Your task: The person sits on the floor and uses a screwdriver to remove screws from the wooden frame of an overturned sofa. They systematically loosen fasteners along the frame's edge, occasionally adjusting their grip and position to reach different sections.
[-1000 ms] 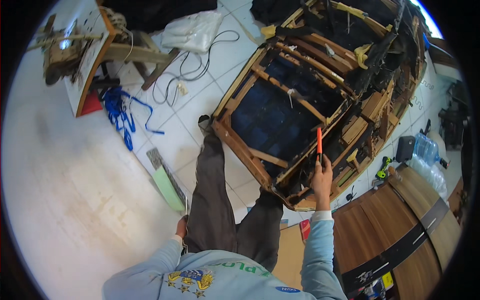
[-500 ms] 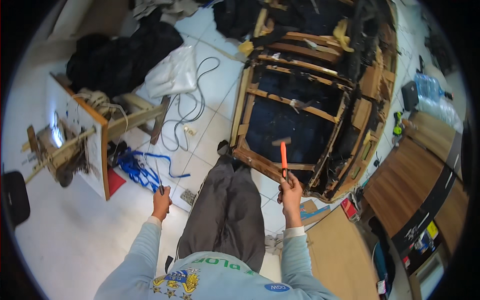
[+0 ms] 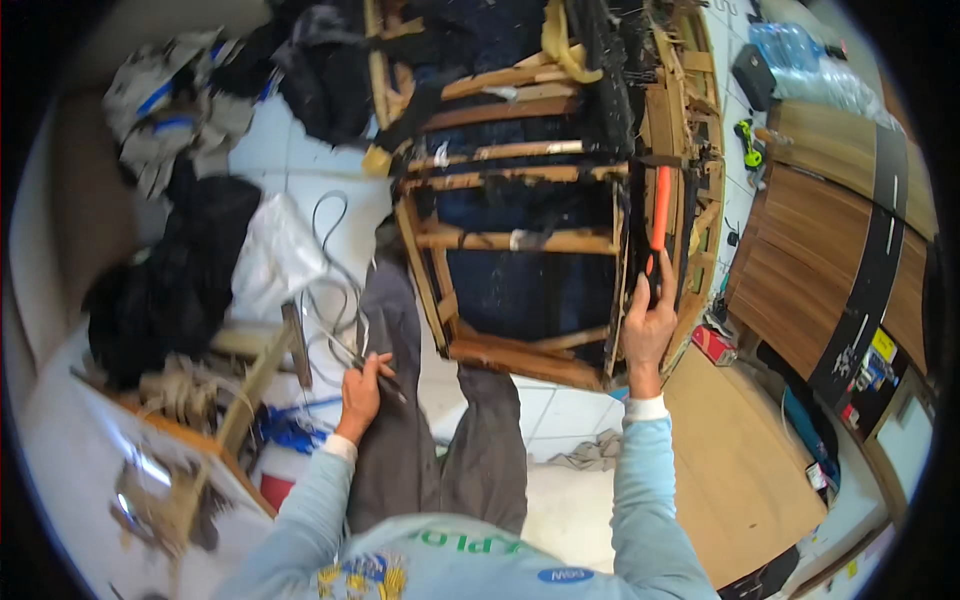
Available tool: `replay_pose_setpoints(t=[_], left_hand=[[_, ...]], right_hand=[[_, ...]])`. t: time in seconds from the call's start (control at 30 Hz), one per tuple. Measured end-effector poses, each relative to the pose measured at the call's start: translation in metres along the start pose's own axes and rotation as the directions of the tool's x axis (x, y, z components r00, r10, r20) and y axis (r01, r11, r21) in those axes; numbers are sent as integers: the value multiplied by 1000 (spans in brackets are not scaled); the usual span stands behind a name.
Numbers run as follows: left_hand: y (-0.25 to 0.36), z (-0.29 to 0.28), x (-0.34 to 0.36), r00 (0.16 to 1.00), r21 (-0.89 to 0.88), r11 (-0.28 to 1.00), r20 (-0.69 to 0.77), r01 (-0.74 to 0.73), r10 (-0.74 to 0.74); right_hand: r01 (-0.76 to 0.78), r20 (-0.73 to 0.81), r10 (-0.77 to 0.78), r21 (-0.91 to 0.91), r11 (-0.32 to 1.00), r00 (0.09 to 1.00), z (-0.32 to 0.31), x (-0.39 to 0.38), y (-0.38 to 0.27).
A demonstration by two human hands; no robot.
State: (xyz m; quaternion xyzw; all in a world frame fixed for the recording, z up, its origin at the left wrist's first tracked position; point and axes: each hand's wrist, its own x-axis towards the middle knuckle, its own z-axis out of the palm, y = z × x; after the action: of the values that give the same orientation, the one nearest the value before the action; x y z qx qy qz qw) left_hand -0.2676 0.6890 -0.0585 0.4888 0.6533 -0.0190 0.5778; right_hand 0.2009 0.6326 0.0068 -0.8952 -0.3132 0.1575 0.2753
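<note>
My right hand (image 3: 650, 330) is closed round the black grip of a hammer (image 3: 661, 205) with an orange handle. The hammer's head is over the right side of a stripped wooden furniture frame (image 3: 520, 362); I cannot tell whether it touches. Dark fabric and bare slats show inside the frame. Over my left leg, my left hand (image 3: 362, 400) is closed on a thin metal-shafted tool (image 3: 338, 345) with a dark handle. Its shaft points up and left, away from the frame.
Left of me lie a white plastic bag (image 3: 278, 255), a black cable (image 3: 325, 215), blue straps (image 3: 290, 430) and an overturned small table (image 3: 240, 465). Dark cloth (image 3: 180, 270) is heaped behind. To my right are a cardboard sheet (image 3: 740, 450) and a brown wooden cabinet (image 3: 805, 270).
My view has shifted and I stand closer to the frame, one leg forward. My right hand has carried the hammer forward and right over the frame. The left hand's tool has tilted leftward.
</note>
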Motion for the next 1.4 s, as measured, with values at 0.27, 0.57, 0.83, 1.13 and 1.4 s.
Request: replay_pose_setpoints(t=[0.27,0.57,0.83,1.13,1.4], left_hand=[[-21,-19,102,990,772,626,143,-107,-7],[14,-32,156,970,688,725,161,23,-183],[18,-36,167,953,727,687,207,2,-222],[22,-36,170,952,723,690,198,20,-235],[12,-34,164,970,700,714,169,7,-175]], right_hand=[[-192,-6,196,-231,954,981,58,9,-17],[201,-162,-280,-383,901,946,59,27,-21],[179,-76,-222,-372,911,972,50,38,-35],[148,62,-134,-436,888,989,37,43,-28],[114,164,-39,-478,871,986,30,50,-33]])
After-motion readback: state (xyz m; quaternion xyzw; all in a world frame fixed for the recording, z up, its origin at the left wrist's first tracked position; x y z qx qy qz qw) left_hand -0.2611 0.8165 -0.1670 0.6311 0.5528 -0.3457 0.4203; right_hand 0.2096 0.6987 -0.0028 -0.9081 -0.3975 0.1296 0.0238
